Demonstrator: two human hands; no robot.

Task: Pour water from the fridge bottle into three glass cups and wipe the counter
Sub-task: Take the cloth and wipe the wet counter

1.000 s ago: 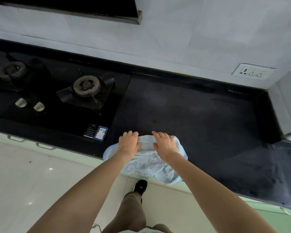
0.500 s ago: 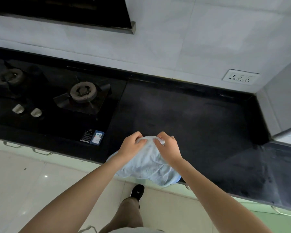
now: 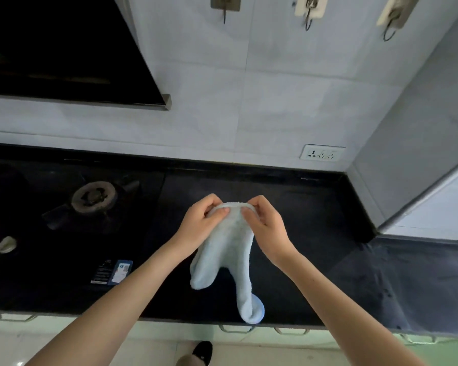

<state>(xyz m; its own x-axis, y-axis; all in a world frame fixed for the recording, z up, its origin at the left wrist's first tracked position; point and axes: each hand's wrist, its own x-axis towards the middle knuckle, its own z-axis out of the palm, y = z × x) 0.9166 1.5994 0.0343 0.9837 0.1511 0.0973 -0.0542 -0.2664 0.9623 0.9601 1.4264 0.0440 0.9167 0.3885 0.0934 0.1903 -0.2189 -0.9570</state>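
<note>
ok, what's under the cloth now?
The light blue cloth hangs from both hands over bare black counter. The strip directly behind the hanging folds is covered.

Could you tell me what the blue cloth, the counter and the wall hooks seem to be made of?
Blue cloth: soft terry or microfibre, judging by its fuzzy nap and limp drape. Counter: probably polished dark stone, black with a faint sheen. Wall hooks: apparently metal wire on pale, likely plastic, plates.
</note>
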